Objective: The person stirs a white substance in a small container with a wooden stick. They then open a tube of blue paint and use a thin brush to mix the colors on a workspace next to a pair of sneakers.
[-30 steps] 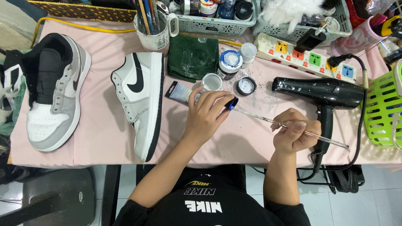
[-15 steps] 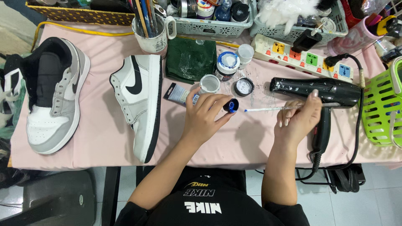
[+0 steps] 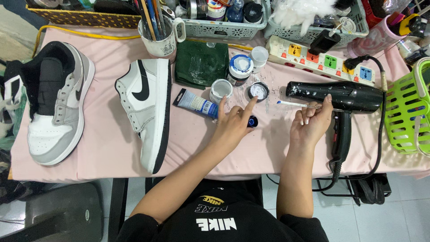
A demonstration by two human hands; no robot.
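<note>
**Two shoes, one brush, a half-hidden cap**

My left hand (image 3: 235,123) covers most of a small blue cap (image 3: 253,121) just right of the paint tube (image 3: 196,103), fingers spread. My right hand (image 3: 311,122) pinches one thin brush (image 3: 293,104) beside the black hairdryer (image 3: 340,96). Two shoes lie left of the tube; the far-left shoe (image 3: 53,101) is partly cropped.

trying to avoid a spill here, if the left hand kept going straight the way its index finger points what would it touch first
Most likely the small open paint lid with white paint in it: the left hand points its index finger up and to the right, straight at it. Depth is unclear, so the finger may pass above its rim.
</note>
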